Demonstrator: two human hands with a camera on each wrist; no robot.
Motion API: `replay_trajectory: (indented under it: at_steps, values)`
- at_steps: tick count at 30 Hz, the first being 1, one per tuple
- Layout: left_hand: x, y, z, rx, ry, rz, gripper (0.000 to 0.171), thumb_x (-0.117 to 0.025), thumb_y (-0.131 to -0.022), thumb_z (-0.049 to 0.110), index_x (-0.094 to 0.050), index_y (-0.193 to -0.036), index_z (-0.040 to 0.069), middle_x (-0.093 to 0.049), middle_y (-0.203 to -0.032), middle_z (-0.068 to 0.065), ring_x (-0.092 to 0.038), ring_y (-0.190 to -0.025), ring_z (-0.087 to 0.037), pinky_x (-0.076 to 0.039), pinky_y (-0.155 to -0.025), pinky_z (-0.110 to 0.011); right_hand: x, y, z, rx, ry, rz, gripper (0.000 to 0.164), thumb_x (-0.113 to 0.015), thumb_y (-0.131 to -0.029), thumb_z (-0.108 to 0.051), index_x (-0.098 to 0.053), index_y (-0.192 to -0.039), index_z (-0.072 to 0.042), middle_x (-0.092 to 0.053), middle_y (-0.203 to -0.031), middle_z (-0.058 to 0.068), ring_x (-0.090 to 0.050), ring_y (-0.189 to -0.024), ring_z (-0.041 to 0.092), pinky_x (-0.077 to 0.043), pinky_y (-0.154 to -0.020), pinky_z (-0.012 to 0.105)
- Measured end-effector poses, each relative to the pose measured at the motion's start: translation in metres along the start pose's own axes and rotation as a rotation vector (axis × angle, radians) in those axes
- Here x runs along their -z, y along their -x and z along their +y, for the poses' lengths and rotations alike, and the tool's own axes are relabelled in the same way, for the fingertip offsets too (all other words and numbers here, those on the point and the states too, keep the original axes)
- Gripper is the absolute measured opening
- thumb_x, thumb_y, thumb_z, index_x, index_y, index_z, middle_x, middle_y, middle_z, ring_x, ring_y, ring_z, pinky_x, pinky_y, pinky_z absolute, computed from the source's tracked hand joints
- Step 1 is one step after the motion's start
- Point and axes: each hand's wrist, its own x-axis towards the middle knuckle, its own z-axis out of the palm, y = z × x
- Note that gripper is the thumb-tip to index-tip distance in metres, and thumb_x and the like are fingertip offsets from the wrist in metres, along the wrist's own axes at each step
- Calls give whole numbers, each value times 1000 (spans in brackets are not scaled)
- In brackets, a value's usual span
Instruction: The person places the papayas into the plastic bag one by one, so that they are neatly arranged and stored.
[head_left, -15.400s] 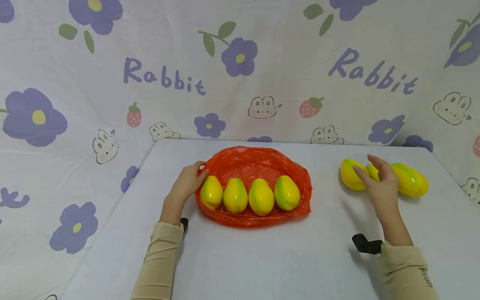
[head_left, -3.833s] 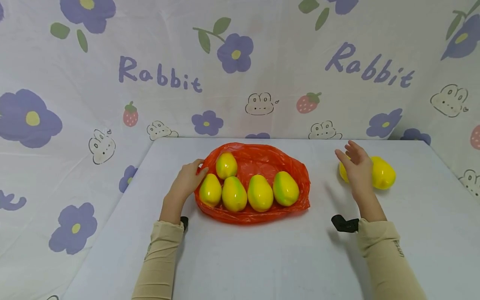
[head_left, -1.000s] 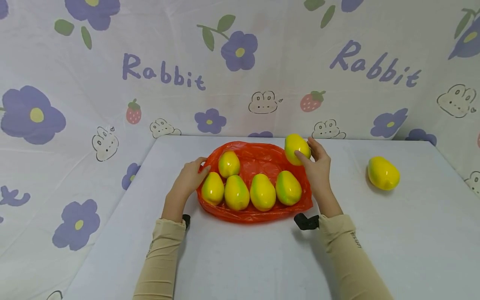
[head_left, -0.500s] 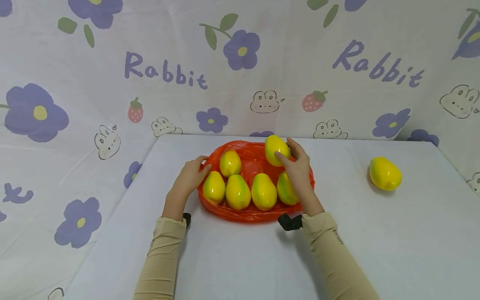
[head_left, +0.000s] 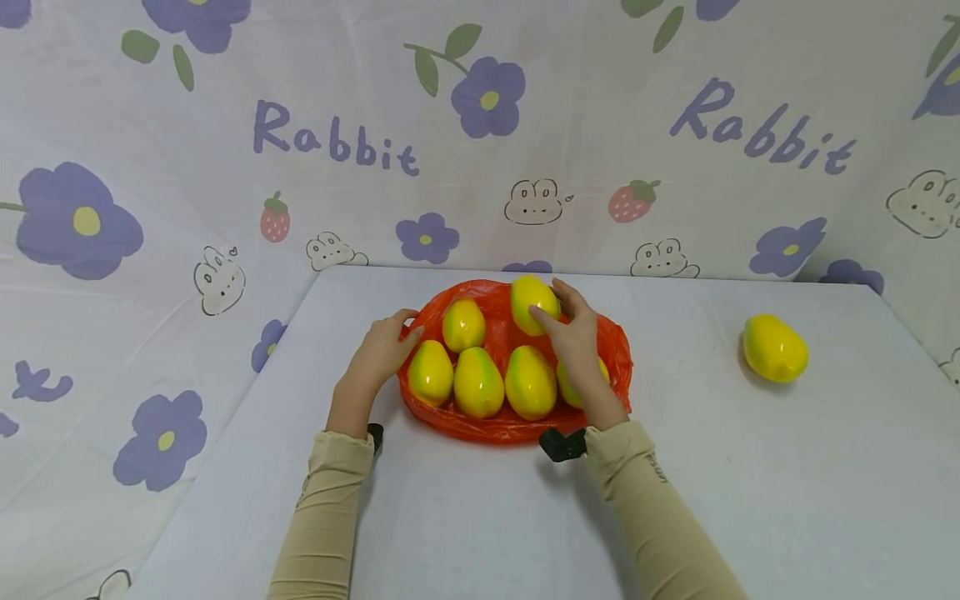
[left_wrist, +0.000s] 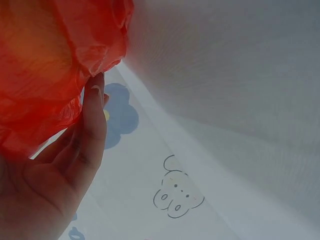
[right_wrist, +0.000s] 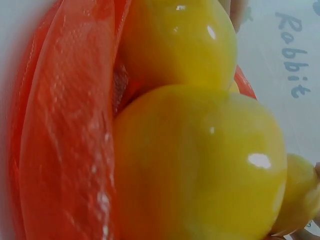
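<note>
A red plastic bag (head_left: 480, 430) lies spread with its mouth rolled open. Inside, several glossy yellow-green mangoes (head_left: 530, 383) form a front row, and one mango (head_left: 463, 326) sits behind at the left. My right hand (head_left: 579, 337) holds another mango (head_left: 532, 302) between thumb and fingers over the bag's back part; whether it touches the bag is unclear. That forearm partly covers the rightmost front mango (right_wrist: 200, 165), large in the right wrist view. My left hand (head_left: 375, 357) pinches the bag's left rim, its fingers (left_wrist: 92, 120) against the outside.
One more mango (head_left: 776, 348) lies alone on the white tabletop (head_left: 750, 467), right of the bag. Behind the table's back edge hangs a white cloth (head_left: 570, 108) printed with flowers and rabbits.
Earlier, one mango went into the back left of the bag. Since then the right hand has brought another from the right, moving left and slightly down over the bag. The left hand stays at the rim.
</note>
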Motion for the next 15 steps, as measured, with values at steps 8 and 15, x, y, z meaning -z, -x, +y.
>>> replay_trajectory:
  at_steps: [8,15]
  values:
    - [1,0,-1,-4,3,2,47,-49,-102,32,-44,-143,10,-61,-130,-19,-62,-113,-32,-53,-98,-46,-10,3,-3,-9,-2,-34,62,-65,-94,-26,-38,-149,-20,-43,-151,2,-38,-141,21,-37,-117,39]
    - [1,-1,-3,-2,13,6,47,-49,-102,32,-44,-143,10,-61,-130,-18,-62,-114,-32,-53,-99,-46,-17,2,-1,23,33,-52,60,-65,-94,-24,-40,-148,-14,-44,-151,7,-40,-139,25,-37,-116,43]
